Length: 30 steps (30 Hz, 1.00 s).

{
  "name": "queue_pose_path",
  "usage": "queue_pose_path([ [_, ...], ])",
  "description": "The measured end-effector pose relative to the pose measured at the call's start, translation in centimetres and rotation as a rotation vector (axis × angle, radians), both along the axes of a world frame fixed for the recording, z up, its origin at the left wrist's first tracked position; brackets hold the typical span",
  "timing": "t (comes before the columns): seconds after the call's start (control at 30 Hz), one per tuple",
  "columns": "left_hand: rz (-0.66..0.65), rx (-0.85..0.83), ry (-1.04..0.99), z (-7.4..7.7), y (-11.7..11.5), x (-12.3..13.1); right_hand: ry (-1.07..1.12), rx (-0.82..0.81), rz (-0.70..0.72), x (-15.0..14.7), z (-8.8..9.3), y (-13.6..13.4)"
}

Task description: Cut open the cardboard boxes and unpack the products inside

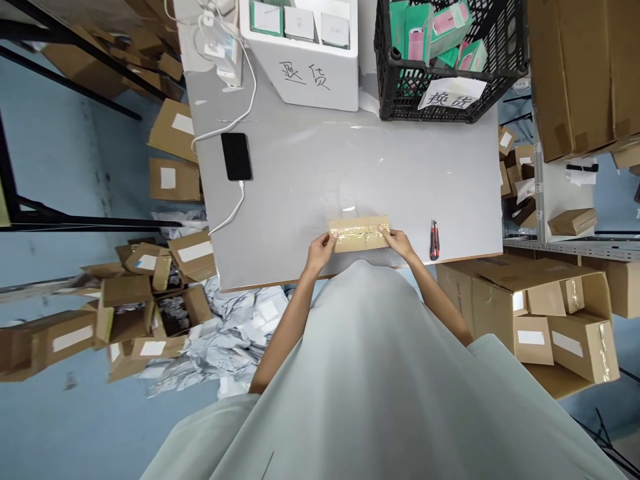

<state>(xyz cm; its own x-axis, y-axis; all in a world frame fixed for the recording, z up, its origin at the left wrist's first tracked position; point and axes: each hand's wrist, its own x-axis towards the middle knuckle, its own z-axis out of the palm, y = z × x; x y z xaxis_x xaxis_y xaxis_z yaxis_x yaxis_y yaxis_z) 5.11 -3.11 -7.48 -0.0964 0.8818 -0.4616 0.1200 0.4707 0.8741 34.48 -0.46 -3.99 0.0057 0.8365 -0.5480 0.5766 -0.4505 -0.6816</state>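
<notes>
A small cardboard box [359, 241], with shiny clear tape over its top, is at the front edge of the grey table [310, 167]. My left hand [321, 252] grips its left end, thumb on top. At the right end, my right hand [399, 243] holds it the same way. Fingers beneath the box are partly hidden. To the right of my right hand lies a red and black utility knife [435, 240], apart from the box.
A white bin [320, 80] and a black crate [450, 100] with green and pink boxes stand at the back. A black phone [237, 157] with a white cable lies left. Cardboard boxes [187, 257] and crumpled bags [225, 340] are on the floor; a large open carton [475, 300] stands right.
</notes>
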Motion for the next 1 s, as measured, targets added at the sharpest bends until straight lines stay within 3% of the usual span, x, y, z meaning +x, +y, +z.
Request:
queue_pose_path([
  [0.2, 0.005, -0.026, -0.067, -0.3, 0.0, -0.1, -0.096, 0.089, 0.066, 0.3, -0.6, -0.1],
  [0.33, 0.033, -0.053, -0.15, -0.8, -0.5, 0.1, -0.074, 0.09, 0.034, 0.2, -0.6, -0.4],
  [0.47, 0.053, -0.089, -0.237, -1.0, -0.6, 0.4, 0.151, 0.05, 0.0, 0.1, -0.1, -0.7],
  [0.63, 0.112, -0.092, -0.207, -0.3, -0.5, 0.3, 0.392, -0.049, 0.031, 0.3, 0.5, -2.2],
  [0.83, -0.023, -0.018, -0.164, 0.3, -1.3, -1.1, 0.082, 0.067, -0.021, 0.5, 0.9, -3.3],
  [1.0, -0.045, 0.017, 0.04, -0.7, -0.9, -2.1, -0.119, 0.083, 0.118, 0.8, 1.0, -2.0],
])
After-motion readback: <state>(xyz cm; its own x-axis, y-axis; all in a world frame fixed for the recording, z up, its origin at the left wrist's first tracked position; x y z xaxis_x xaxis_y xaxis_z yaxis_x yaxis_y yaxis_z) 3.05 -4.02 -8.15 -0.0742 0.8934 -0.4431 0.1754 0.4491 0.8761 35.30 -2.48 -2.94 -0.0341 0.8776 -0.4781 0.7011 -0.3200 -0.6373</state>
